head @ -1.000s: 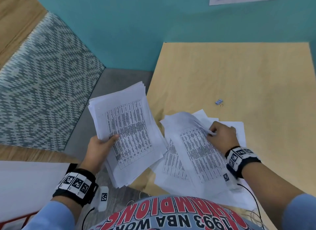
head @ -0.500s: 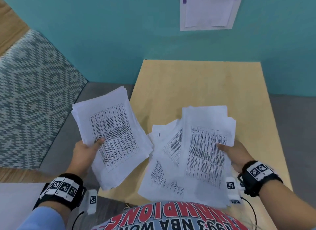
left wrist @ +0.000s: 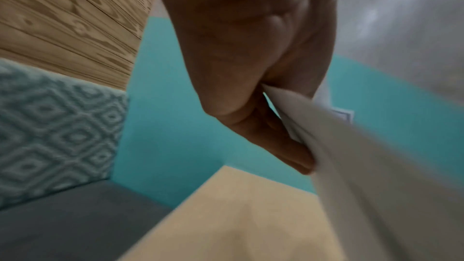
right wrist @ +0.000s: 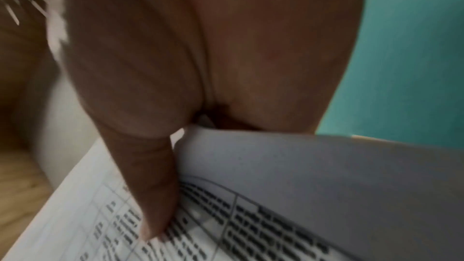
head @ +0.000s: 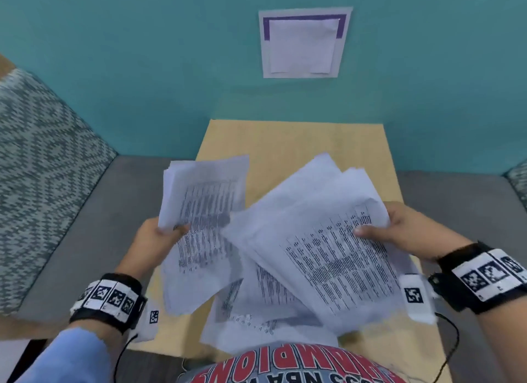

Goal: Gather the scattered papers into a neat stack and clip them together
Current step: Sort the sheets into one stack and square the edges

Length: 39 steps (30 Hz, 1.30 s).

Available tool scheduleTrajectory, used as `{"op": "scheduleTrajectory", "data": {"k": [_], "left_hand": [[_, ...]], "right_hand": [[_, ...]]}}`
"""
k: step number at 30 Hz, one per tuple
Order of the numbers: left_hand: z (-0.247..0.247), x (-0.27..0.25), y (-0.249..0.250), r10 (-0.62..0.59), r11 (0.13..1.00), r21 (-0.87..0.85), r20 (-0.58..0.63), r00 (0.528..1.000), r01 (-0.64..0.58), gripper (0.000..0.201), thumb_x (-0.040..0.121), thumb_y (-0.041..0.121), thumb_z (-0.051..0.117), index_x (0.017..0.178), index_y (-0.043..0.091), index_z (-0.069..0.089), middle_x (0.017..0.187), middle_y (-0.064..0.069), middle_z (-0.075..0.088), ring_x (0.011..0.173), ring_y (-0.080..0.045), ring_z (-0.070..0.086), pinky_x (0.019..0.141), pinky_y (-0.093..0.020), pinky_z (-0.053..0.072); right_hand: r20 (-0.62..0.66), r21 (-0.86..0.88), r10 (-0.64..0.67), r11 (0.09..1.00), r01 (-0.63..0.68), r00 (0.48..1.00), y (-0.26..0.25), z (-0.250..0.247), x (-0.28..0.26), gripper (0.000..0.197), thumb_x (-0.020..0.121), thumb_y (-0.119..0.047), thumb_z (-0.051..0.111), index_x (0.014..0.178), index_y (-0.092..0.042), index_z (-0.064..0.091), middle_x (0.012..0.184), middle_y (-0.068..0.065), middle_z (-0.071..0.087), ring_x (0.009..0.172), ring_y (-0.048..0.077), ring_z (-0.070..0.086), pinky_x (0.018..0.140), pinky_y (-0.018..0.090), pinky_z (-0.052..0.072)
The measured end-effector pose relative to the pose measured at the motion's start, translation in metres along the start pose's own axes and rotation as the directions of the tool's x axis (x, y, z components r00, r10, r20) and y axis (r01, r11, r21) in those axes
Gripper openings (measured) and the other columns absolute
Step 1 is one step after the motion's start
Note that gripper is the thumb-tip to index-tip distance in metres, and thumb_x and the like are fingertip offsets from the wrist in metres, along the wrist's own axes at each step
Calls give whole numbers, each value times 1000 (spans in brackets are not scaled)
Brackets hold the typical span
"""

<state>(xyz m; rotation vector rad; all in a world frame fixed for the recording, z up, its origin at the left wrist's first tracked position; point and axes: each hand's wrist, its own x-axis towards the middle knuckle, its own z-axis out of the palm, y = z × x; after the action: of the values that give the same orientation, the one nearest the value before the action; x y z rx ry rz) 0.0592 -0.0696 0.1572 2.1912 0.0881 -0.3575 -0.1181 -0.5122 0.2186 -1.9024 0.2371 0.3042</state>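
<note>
— Two bundles of printed sheets show in the head view, one per hand. How does the left hand (head: 155, 236) hold its share?

— Its thumb lies across the print and the rest of the hand is under the left stack (head: 201, 211), which is lifted and stands tilted over the near-left part of the desk (head: 288, 137).

— And the other side?

— The right hand (head: 399, 228) grips the right bundle (head: 319, 240) at its far right edge, thumb on top. That bundle is fanned and uneven, and its left corner overlaps the left stack. Below both, loose sheets (head: 256, 320) lie on the desk by the near edge. Above the desk a notice (head: 303, 42) hangs on the teal wall (head: 142, 69).

— What does the left wrist camera add?

— Blurred, but clear enough: the fingers (left wrist: 288, 146) of the left hand (left wrist: 246, 57) are curled under the white edge of the left stack (left wrist: 364, 166) and pinch it against the thumb. The desk (left wrist: 238, 215) is below, the patterned cushion (left wrist: 50, 126) to the left.

— And the right wrist?

— The thumb (right wrist: 153, 195) of the right hand (right wrist: 200, 57) presses down on a printed table on the right bundle (right wrist: 301, 176); the top sheet bows upward beside it. The fingers beneath are hidden by the paper
</note>
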Motion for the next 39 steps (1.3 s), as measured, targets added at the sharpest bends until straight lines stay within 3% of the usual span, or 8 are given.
{"op": "scheduleTrajectory", "data": {"k": [2,8,15,19,24,27,34,39], "left_hand": [[18,-12,22,56,996,-79,170,984,-43,10,93,24,83,101,17,82,92,2,85,92,-28,79,77,-35,59],[63,-42,66,132,963,-268,510,850,11,18,97,13,76,115,15,81,113,-7,84,102,-24,82,87,-45,66],[70,-44,67,13,905,-358,562,827,228,42,101,45,59,128,16,74,123,-8,81,104,-21,81,94,-46,63],[76,-46,66,33,910,-359,564,825,209,36,102,63,48,119,35,65,95,29,81,85,13,76,74,-11,60],[79,-43,68,171,922,-385,327,929,-34,51,80,33,87,126,16,74,118,0,83,108,-19,80,103,-51,60],[88,-44,67,248,849,-521,250,936,-86,43,83,18,85,124,14,74,121,-4,82,112,-23,79,98,-45,63],[138,-59,28,133,916,-401,304,943,1,27,89,6,84,102,30,85,106,11,85,103,-11,79,95,-32,60],[144,-57,33,92,893,-449,257,962,35,32,84,12,89,115,16,80,106,2,86,100,-13,81,94,-36,63]], "right_hand": [[-61,70,-32,997,36,998,-13,-4,6,24,89,-11,77,113,-17,76,108,-6,82,94,5,76,79,14,57],[-311,508,111,859,66,944,12,12,36,55,79,-15,85,130,-12,67,125,5,77,113,20,74,101,42,55],[167,791,304,527,-312,938,53,44,9,46,98,-19,62,141,-4,59,139,21,66,130,37,63,115,56,42],[189,738,278,592,-323,942,55,63,12,41,100,-4,60,142,-2,58,138,22,66,128,39,63,114,60,42],[-169,602,129,799,-1,977,20,62,14,43,93,-3,71,135,-9,64,130,6,74,122,21,69,107,42,52],[-357,461,25,874,153,934,4,60,0,40,88,-9,78,127,-15,70,119,-6,79,111,7,73,94,24,58],[-368,329,90,943,39,925,68,92,7,30,89,-18,80,114,-33,74,121,-8,77,117,12,70,109,52,49],[-407,322,41,941,101,913,75,93,18,32,91,-12,77,116,-31,72,121,-8,77,119,14,70,109,43,50]]}}
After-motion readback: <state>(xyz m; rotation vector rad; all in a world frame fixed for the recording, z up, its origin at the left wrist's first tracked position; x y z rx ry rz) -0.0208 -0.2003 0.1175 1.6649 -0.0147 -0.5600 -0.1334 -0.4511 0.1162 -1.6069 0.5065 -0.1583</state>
